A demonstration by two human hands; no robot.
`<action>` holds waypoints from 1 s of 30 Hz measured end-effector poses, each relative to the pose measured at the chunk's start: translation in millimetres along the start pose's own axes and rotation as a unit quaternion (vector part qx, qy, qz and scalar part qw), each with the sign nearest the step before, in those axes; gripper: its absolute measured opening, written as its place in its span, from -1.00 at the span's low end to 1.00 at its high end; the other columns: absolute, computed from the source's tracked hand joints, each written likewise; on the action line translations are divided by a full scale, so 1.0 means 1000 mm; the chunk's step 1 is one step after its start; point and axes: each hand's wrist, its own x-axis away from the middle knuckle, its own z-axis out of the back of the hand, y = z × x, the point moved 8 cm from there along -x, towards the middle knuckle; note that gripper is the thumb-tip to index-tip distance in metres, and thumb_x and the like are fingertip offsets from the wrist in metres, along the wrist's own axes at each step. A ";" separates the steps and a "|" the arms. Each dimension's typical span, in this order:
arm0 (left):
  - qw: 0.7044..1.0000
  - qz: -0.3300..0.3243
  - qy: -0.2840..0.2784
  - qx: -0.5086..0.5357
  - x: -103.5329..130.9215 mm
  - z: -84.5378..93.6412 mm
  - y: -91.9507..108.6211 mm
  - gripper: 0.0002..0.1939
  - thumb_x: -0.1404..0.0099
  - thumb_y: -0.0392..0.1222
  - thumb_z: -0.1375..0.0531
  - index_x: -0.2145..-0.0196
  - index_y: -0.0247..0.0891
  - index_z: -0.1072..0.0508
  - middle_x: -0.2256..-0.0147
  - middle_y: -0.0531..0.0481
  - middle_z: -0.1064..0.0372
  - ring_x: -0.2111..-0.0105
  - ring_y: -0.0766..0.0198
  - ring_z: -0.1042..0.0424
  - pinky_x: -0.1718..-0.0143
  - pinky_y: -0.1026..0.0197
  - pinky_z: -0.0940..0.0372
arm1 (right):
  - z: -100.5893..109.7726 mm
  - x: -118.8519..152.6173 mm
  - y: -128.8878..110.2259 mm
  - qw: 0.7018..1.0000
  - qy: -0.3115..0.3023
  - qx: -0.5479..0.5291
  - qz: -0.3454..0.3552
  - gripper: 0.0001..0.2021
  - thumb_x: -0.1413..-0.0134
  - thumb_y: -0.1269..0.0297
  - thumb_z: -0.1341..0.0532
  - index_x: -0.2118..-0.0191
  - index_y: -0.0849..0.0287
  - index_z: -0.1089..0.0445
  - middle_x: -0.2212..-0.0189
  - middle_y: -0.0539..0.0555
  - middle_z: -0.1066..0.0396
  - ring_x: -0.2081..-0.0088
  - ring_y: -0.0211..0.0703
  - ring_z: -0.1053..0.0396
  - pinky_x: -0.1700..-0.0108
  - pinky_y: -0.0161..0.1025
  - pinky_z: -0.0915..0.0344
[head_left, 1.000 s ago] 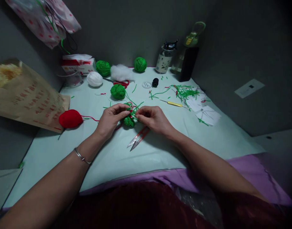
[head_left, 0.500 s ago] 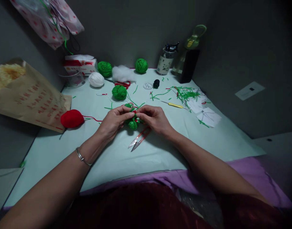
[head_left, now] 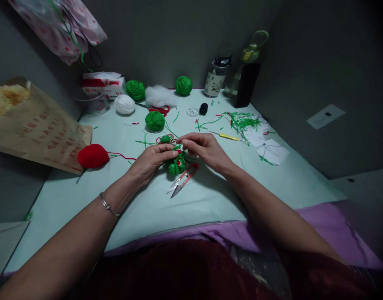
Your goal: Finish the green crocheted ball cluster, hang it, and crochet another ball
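My left hand (head_left: pixel 151 161) is closed, thumb and fingers pinching a small green crocheted piece (head_left: pixel 173 168) with red and white bits on it. Just right of it and slightly higher, my right hand (head_left: pixel 210 153) has thumb and forefinger pinched together; whatever is between them is too small to make out. A pair of thread snips (head_left: pixel 185 180) with orange handles lies under my right hand, blades toward me. Behind the piece sits a ball of green yarn (head_left: pixel 155 121). From the red yarn ball (head_left: pixel 93 156), a strand runs toward my left hand.
A brown paper bag (head_left: pixel 50 133) stands at the left. Along the back are white yarn (head_left: pixel 124 104), stuffing (head_left: pixel 160 96), red-handled scissors (head_left: pixel 160 110), a jar (head_left: pixel 215 81) and a bottle (head_left: pixel 235 85). Right lie a yellow crochet hook (head_left: pixel 229 136) and green yarn scraps (head_left: pixel 241 123).
My right hand has lifted a little up and away from the crocheted piece, so more of its red and white part shows. My left hand keeps hold of it. The view has shifted slightly.
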 end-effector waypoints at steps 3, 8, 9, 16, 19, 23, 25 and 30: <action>0.998 0.001 -0.021 -0.056 0.001 -0.002 -0.001 -0.86 -0.13 -0.16 -0.41 0.36 -0.27 -0.60 0.40 0.04 -0.50 0.38 0.30 -0.38 0.27 0.21 -0.18 | 0.000 -0.001 0.000 0.999 -0.024 -0.027 -0.010 -0.75 -0.01 0.13 -0.37 0.34 0.26 -0.52 0.46 -0.01 -0.42 0.44 -0.32 -0.24 0.41 -0.32 -0.13; 0.996 0.000 -0.040 -0.080 0.001 -0.003 -0.002 -0.85 -0.18 -0.11 -0.39 0.38 -0.24 -0.61 0.39 0.05 -0.49 0.38 0.30 -0.36 0.27 0.19 -0.14 | -0.006 0.000 0.003 0.998 -0.044 -0.030 -0.022 -0.78 0.04 0.18 -0.38 0.42 0.27 -0.48 0.53 -0.05 -0.35 0.49 -0.35 -0.20 0.43 -0.32 -0.09; 0.996 0.000 -0.041 -0.083 0.001 -0.003 -0.002 -0.85 -0.18 -0.10 -0.39 0.37 -0.24 -0.61 0.39 0.05 -0.49 0.38 0.30 -0.36 0.27 0.19 -0.14 | -0.006 0.000 0.002 0.999 -0.039 -0.021 -0.019 -0.79 0.05 0.20 -0.37 0.43 0.27 -0.48 0.53 -0.05 -0.35 0.48 -0.34 -0.21 0.42 -0.32 -0.10; 0.996 0.027 -0.053 -0.070 0.001 -0.007 -0.006 -0.84 -0.13 -0.10 -0.41 0.40 -0.23 -0.61 0.41 0.01 -0.51 0.40 0.25 -0.38 0.27 0.17 -0.20 | 0.042 -0.008 0.006 0.982 0.172 -0.084 0.004 -0.90 0.08 0.29 -0.31 0.48 0.20 -0.44 0.59 -0.09 -0.31 0.53 -0.37 -0.18 0.43 -0.35 -0.17; 0.997 0.021 -0.046 -0.063 0.003 -0.008 -0.004 -0.85 -0.13 -0.11 -0.41 0.43 -0.22 -0.60 0.42 -0.01 -0.50 0.41 0.24 -0.38 0.29 0.17 -0.22 | 0.056 -0.012 0.014 0.979 0.178 -0.094 -0.017 -0.88 0.07 0.26 -0.30 0.46 0.19 -0.40 0.52 -0.04 -0.39 0.50 -0.35 -0.28 0.46 -0.37 -0.18; 0.999 0.015 -0.021 -0.029 0.003 -0.006 0.001 -0.87 -0.12 -0.17 -0.41 0.43 -0.23 -0.56 0.44 0.02 -0.49 0.44 0.27 -0.38 0.35 0.20 -0.22 | 0.067 -0.012 0.019 0.983 0.161 0.080 -0.024 -0.92 0.02 0.31 -0.24 0.45 0.19 -0.39 0.54 0.02 -0.46 0.54 -0.29 -0.34 0.50 -0.35 -0.16; 1.000 0.020 -0.007 0.003 0.003 -0.004 0.003 -0.86 -0.11 -0.20 -0.42 0.41 -0.24 -0.54 0.41 0.03 -0.50 0.42 0.29 -0.41 0.34 0.23 -0.24 | 0.068 -0.012 0.022 0.968 0.143 0.204 -0.023 -0.92 -0.01 0.36 -0.21 0.45 0.20 -0.42 0.59 0.00 -0.44 0.56 -0.28 -0.32 0.46 -0.32 -0.17; 0.998 0.037 0.002 0.050 0.003 -0.005 0.002 -0.85 -0.13 -0.21 -0.42 0.38 -0.27 -0.53 0.42 0.03 -0.52 0.45 0.33 -0.43 0.36 0.27 -0.25 | 0.062 -0.011 0.024 0.908 0.082 0.411 -0.004 -0.89 -0.03 0.46 -0.26 0.35 0.19 -0.55 0.44 0.09 -0.53 0.42 -0.20 -0.35 0.29 -0.25 -0.17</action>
